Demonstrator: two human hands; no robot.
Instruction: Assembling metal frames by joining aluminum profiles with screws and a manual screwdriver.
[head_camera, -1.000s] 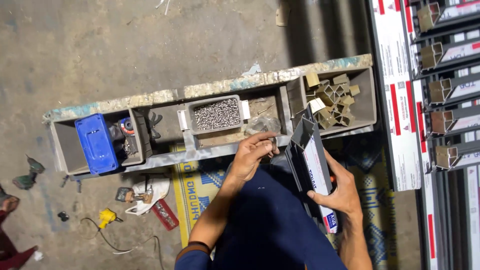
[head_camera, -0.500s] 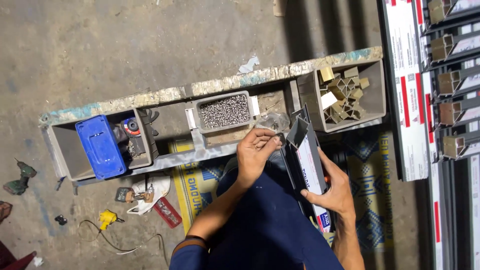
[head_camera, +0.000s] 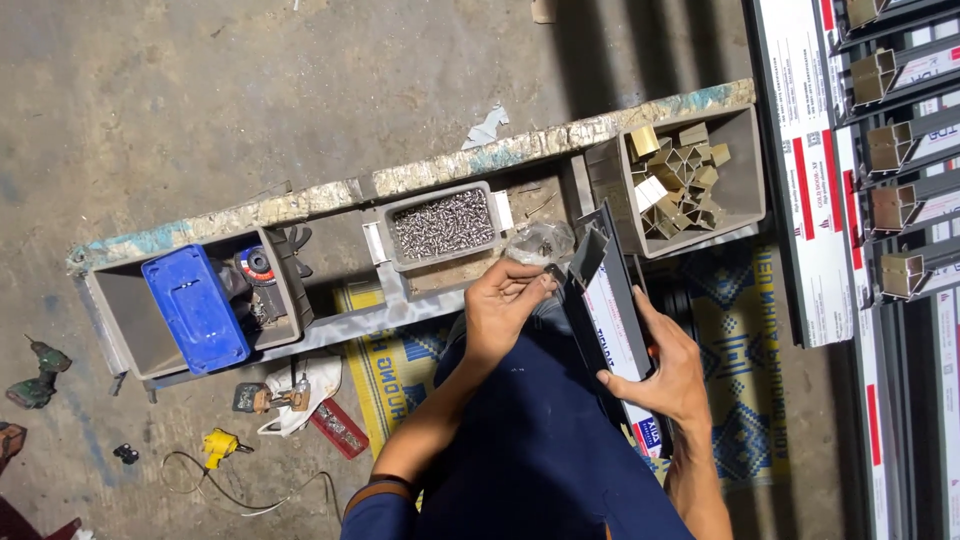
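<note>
Right hand grips one dark metal profile; left hand pinches its far end, near one tray of screws.

Single head view, looking straight down, close over hands
</note>
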